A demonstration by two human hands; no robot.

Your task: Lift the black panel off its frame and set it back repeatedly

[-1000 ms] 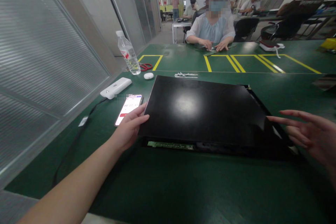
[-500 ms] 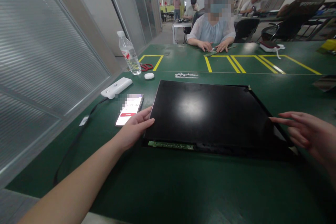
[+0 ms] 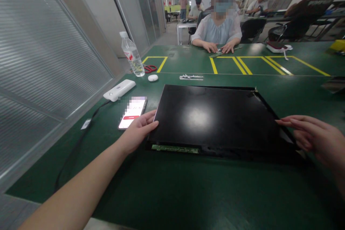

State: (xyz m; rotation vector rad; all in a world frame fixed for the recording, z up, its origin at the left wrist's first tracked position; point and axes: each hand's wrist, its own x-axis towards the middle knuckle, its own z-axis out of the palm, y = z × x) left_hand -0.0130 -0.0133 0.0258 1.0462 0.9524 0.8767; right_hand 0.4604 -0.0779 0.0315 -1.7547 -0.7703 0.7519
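Observation:
A black LCD panel [image 3: 223, 118] lies over a dark frame [image 3: 269, 110], whose right side and far edge show beyond it. Along the panel's near edge runs a narrow green circuit board [image 3: 175, 149]. My left hand [image 3: 142, 124] holds the panel's left edge, thumb on top and fingers underneath. At the right edge, my right hand [image 3: 314, 133] pinches the panel with its fingertips; the other fingers are curled. A bright reflection sits in the middle of the screen.
Left of the panel lie a phone [image 3: 133, 111], a white power bank [image 3: 120, 90] with a black strap, and a white earbud case [image 3: 152, 78]. Behind stand a water bottle [image 3: 132, 55] and red scissors [image 3: 150, 68]. A co-worker [image 3: 218, 32] sits across the green table [image 3: 188, 194].
The panel's far left corner has sunk slightly toward the frame. My right hand has shifted a little left, its fingertips drawing together at the panel's edge. My left hand has barely moved.

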